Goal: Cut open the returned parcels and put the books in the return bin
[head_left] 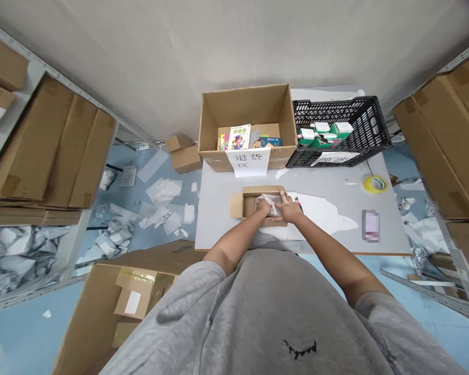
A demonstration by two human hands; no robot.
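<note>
Two hands working in the small carton [262, 189], front-middle of the grey table [219, 224]. Left hand [263, 207] curled at the clear plastic wrap [274, 200] inside; can't tell if gripped. Right hand [291, 210] splayed over carton's right end, not clasping anything.

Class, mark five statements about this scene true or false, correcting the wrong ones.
1. The bare left hand and right hand are at the small open brown cardboard box. True.
2. The yellow tape roll lies on the blue floor. False: the roll lies on the grey-white table.
3. The black plastic crate holds green-and-white cartons. True.
4. The large open brown cardboard box on the table stands right of the crate. False: it stands left.
5. A white paper sign with black characters hangs on the large box's front. True.
</note>
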